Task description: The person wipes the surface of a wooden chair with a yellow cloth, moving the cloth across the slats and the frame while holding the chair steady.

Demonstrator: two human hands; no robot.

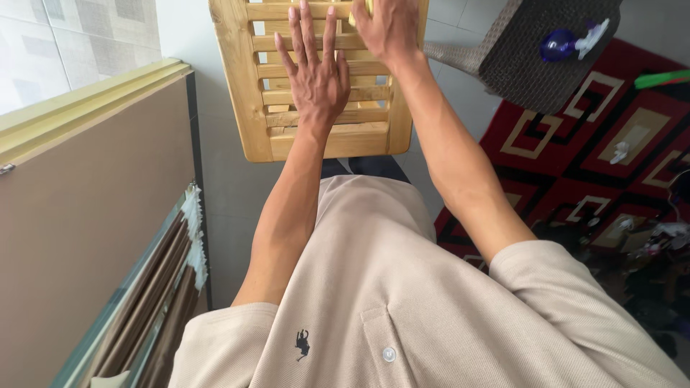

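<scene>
Two hands lie on one wooden slatted counter (251,108), seen from above. Left hand (316,79) rests flat on the slats near the middle, palm down; its fingers (305,29) are stretched straight and a little spread, and they grip nothing. Right hand (388,29) is at the far right part of the counter, close to the right edge, partly cut by the top of the picture. Its fingers are bent over something yellow (369,7), of which only a small piece shows; I cannot tell what it is or whether the hand really grips it. Both hands are just beside each other, not touching.

One grey woven chair (532,72) stands to the right of the counter, and one blue spray bottle (564,43) with a white head lies on its seat. One red rug (575,151) with beige square patterns covers the floor under the chair. One green stick (661,79) lies at the right border.
</scene>
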